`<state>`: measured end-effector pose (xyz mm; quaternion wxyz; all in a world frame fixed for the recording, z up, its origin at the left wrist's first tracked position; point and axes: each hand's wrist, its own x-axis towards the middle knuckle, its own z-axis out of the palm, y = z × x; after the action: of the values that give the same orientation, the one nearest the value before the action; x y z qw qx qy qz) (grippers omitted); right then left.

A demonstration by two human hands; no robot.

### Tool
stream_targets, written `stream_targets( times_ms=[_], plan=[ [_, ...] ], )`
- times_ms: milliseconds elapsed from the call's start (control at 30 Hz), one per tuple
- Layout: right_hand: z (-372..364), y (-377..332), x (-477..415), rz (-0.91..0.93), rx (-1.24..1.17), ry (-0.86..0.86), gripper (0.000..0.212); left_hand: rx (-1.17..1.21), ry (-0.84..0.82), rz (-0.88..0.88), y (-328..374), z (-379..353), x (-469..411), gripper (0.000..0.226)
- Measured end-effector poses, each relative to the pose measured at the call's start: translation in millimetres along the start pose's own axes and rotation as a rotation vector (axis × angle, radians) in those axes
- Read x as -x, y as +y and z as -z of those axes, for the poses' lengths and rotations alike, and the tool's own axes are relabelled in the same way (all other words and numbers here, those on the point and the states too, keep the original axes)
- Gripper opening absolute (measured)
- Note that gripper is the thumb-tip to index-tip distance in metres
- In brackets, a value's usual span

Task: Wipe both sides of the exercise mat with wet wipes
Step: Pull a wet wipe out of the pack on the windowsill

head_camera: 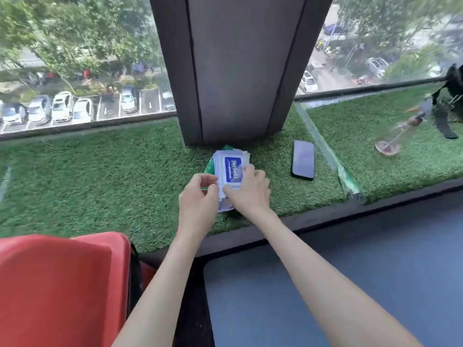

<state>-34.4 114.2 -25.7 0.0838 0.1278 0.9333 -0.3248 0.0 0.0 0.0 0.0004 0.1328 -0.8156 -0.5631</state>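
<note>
— Why does our left grip [200,196] pinch the pack [220,169] at its edge on the grass [100,184]?
— To steady it, we judge, while our right grip [248,189] pinches the flap [233,169]. The mat [350,284] lies lower right, unwiped.

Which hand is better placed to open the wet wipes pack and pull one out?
Right. The right hand lies over the blue label of the white plastic wet-wipes pack, thumb at its near edge; the left hand grips the pack's left side, likely steadying it.
</note>
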Motion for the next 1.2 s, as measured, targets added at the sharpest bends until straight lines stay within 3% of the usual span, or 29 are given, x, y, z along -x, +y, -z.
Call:
stream_targets(
  times_ms=[167,367,500,600,667,733,800,933,1067,1200],
  plan=[
    [-43.5,-1.0,-47.1,-0.153,0.161,-0.064,0.106,0.017,-0.016,0.092,-34.0,-19.9,-28.9,0.017],
    [-57.4,2.3,-58.2,-0.219,0.107,-0.038,0.119,0.025,-0.037,0.140,-43.5,-28.1,-33.0,0.018],
    [-37.3,5.5,-25.2,-0.146,0.004,0.040,0.107,0.064,-0.008,0.198,-43.3,-20.1,-26.2,0.014],
    [-10.3,6.6,28.9,-0.092,-0.114,0.051,0.105,0.284,-0.067,0.316,-37.2,-18.6,-10.7,0.010],
    [10.1,5.5,70.6,-0.071,-0.208,0.042,0.106,0.542,-0.140,0.419,-28.1,-20.3,10.8,0.026],
    [29.7,3.4,109.0,-0.052,-0.254,0.051,0.106,0.833,-0.210,0.499,-22.0,-20.8,35.0,0.062],
    [46.5,5.1,142.4,-0.030,-0.228,0.046,0.106,0.976,-0.377,0.563,-10.7,-17.8,64.7,0.080],
    [85.1,14.7,189.6,-0.016,-0.331,-0.038,0.101,1.053,-0.483,0.659,10.5,-12.0,122.3,0.070],
    [120.7,13.4,217.3,0.062,-0.178,0.053,0.085,0.915,-0.436,0.618,29.2,-10.7,162.6,0.086],
    [164.2,2.5,229.0,0.087,-0.203,0.074,0.075,0.894,-0.398,0.550,66.2,-6.7,177.0,0.094]
  ],
)
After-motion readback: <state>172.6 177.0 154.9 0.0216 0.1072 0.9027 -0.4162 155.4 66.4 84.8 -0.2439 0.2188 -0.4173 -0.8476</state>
